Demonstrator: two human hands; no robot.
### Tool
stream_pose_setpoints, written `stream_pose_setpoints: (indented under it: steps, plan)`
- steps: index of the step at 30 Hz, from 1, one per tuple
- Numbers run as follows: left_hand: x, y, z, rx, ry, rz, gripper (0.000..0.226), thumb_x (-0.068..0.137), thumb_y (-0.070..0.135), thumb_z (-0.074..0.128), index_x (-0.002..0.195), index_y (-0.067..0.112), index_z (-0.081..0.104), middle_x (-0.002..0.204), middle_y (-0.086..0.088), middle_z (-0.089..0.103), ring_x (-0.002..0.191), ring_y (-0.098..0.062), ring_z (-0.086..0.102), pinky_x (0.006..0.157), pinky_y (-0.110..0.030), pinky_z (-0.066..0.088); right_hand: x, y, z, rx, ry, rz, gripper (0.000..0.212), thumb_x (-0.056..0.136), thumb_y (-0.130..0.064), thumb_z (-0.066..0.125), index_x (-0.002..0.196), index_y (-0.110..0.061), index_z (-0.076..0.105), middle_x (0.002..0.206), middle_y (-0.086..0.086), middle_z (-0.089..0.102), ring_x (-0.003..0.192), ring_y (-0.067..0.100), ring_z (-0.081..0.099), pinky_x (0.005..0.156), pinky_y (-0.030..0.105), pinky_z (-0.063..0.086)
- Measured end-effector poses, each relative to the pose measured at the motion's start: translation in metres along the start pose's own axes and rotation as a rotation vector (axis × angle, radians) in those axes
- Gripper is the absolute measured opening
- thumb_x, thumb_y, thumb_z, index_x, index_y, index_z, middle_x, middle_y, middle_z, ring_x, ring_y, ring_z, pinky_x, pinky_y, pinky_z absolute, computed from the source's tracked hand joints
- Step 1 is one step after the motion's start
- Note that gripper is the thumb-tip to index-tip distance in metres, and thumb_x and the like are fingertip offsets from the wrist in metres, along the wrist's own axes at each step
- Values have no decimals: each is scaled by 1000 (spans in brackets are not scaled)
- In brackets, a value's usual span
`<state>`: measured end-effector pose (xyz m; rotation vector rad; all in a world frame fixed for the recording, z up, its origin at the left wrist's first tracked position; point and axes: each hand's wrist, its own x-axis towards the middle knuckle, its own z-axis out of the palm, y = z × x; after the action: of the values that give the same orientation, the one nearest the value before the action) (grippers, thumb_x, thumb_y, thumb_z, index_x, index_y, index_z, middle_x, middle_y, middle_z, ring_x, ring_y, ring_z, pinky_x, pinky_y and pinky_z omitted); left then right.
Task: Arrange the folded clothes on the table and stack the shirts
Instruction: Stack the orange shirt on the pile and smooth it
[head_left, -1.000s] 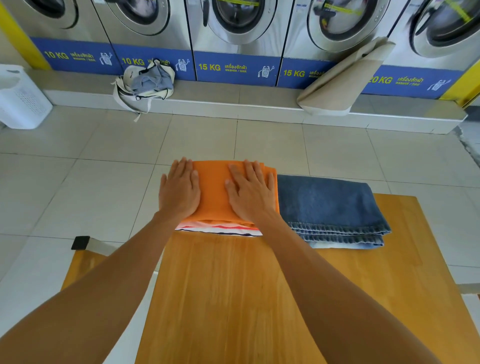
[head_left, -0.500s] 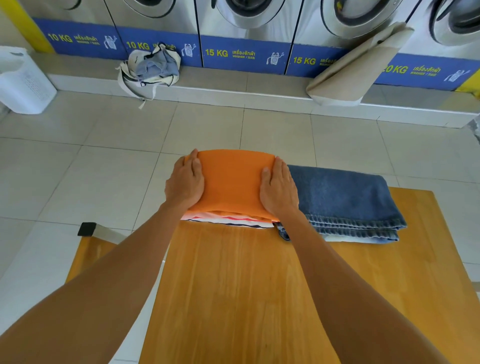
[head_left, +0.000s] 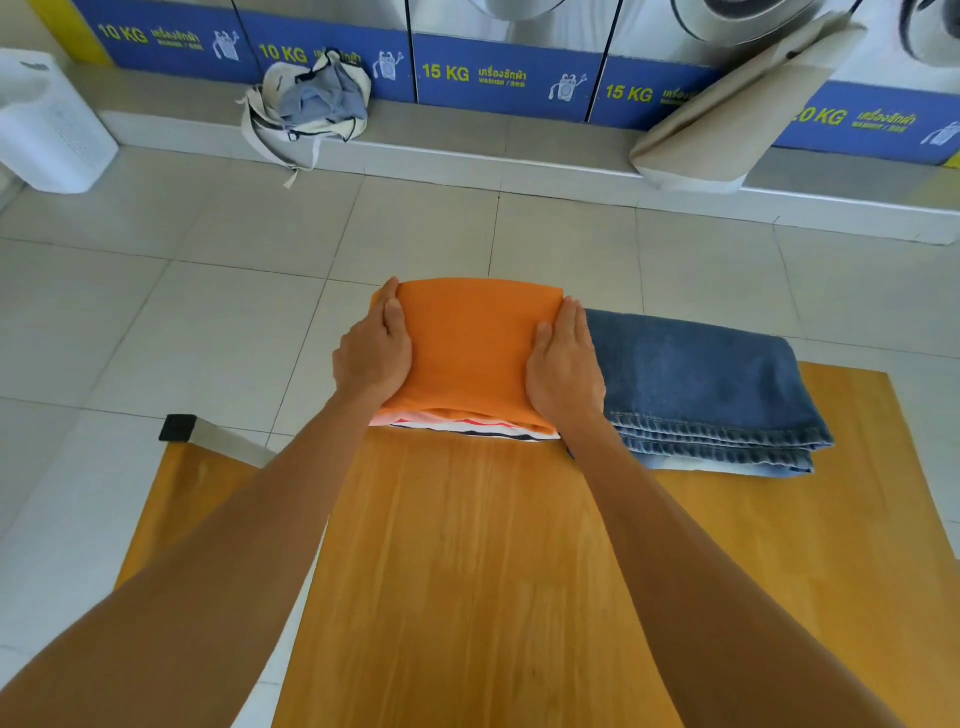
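A folded orange shirt (head_left: 470, 348) tops a small stack at the far edge of the wooden table (head_left: 467, 571). Under it shows the edge of a white shirt with red and dark stripes (head_left: 467, 428). My left hand (head_left: 371, 353) clasps the stack's left side, thumb on top of the orange cloth. My right hand (head_left: 566, 364) clasps the right side the same way. Folded blue jeans (head_left: 701, 384) lie right beside the stack, touching my right hand.
A second wooden surface with a metal leg (head_left: 208, 441) sits lower at the left. On the tiled floor beyond stand a white laundry basket (head_left: 47, 130), a cloth bag of clothes (head_left: 311, 101) and a leaning beige board (head_left: 737, 109) against the washing machines.
My hands slid from lying flat on top of the orange shirt out to its left and right sides, where they now clasp the stack. The camera tilted downward.
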<state>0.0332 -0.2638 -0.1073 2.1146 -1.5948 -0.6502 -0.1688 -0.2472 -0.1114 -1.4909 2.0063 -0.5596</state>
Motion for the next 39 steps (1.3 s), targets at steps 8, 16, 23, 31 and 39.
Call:
stream_pose_setpoints:
  steps: [8,16,23,31,39]
  plan:
    - [-2,-5,4,15,51,14,50,103,46,13,151,34,21,122,-5,64,108,-28,62,96,-46,44,1,9,1,103,-10,-12,61,106,-47,17,160,-22,1,168,-2,8,153,22,17,121,50,20]
    - [-6,-4,1,-87,17,-8,50,102,46,14,151,35,19,134,-5,57,119,-29,56,101,-49,40,-2,-1,0,81,-26,-20,59,107,-45,17,160,-22,1,168,-1,8,151,25,21,119,48,21]
    - [-10,-6,-36,-225,135,-138,45,103,43,26,114,15,60,106,-11,65,97,-28,63,94,-46,50,-8,-7,-24,101,134,120,64,102,-47,39,155,-13,23,157,14,32,141,36,37,111,56,36]
    - [0,1,-56,-368,-117,-268,36,94,51,47,92,16,57,91,-5,64,84,-25,61,81,-41,52,-16,-7,-25,59,107,311,71,92,-65,43,132,-6,46,122,17,59,103,34,60,80,45,51]
    - [12,10,-52,-229,-151,-222,48,98,47,40,128,11,44,123,-11,56,104,-28,55,84,-39,46,-18,-16,-27,192,132,208,51,103,-51,32,125,-7,44,103,9,57,88,27,57,73,43,49]
